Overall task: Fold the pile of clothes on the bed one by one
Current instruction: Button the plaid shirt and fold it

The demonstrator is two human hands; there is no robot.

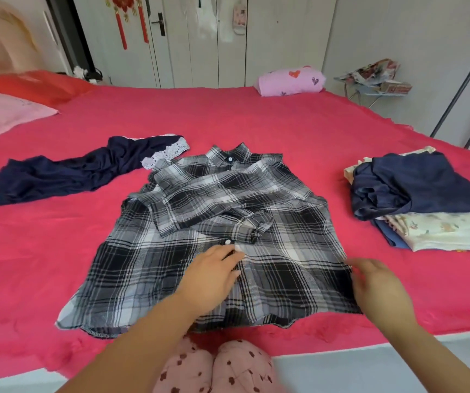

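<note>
While the left hand [214, 275] lies flat, fingers straight, on the plaid shirt [216, 211], the right hand [375, 282] meets the shirt's side edge, too blurred to tell if it pinches. Beyond the right hand sit folded clothes [426, 199].

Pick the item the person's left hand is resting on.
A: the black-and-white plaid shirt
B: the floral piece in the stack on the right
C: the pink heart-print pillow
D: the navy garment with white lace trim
A: the left hand lies with straight fingers on the middle of the plaid shirt, which is spread out on the red bed cover, just below a white button.
</note>
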